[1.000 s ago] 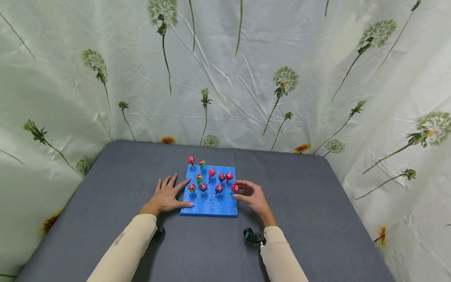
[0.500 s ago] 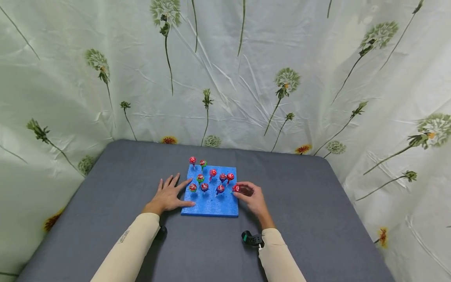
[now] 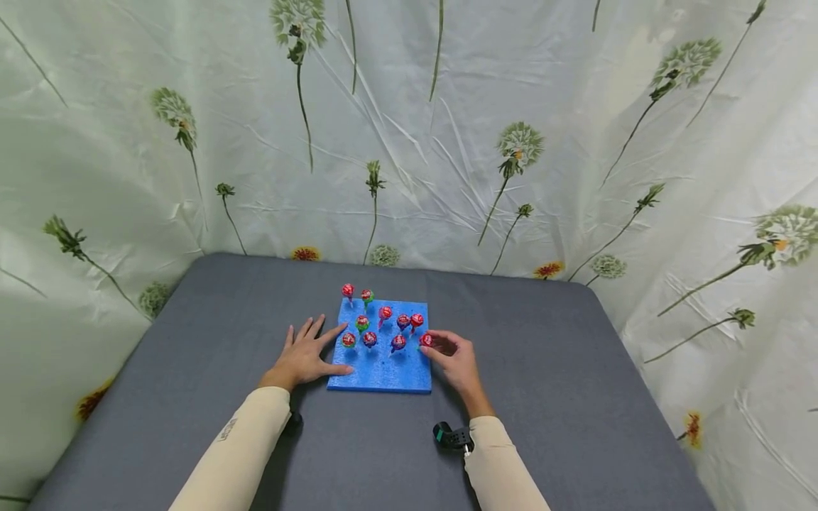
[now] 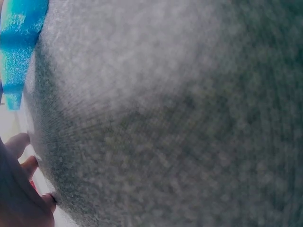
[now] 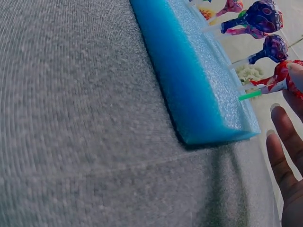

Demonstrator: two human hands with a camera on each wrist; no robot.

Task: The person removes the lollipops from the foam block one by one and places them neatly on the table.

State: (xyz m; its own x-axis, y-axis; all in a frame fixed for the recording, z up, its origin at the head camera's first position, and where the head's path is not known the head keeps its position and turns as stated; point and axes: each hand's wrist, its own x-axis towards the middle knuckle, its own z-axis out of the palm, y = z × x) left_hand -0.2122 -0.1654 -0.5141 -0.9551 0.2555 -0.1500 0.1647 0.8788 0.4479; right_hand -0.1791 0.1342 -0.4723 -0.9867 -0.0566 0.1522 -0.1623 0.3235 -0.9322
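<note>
A blue foam board (image 3: 377, 377) lies on the grey table with several wrapped lollipops standing in it on their sticks. My left hand (image 3: 305, 358) is spread at the board's left edge, thumb and index finger reaching onto its top. At the right edge, my right hand (image 3: 461, 365) pinches a red lollipop (image 3: 426, 341) by its wrapped head. In the right wrist view a green stick (image 5: 250, 95) runs from the foam toward that hand, while the other fingers (image 5: 284, 127) stay extended. Purple lollipops (image 5: 265, 16) stand beyond it.
Two red-topped lollipops (image 3: 417, 320) and a purple one (image 3: 398, 343) stand close to the right hand. The grey table (image 3: 543, 376) spreads around the board. A pale curtain with a dandelion print (image 3: 434, 163) hangs behind the table.
My right thumb and fingers have drawn in onto the red lollipop, which stays at the board's right edge. My left hand keeps its place on the board.
</note>
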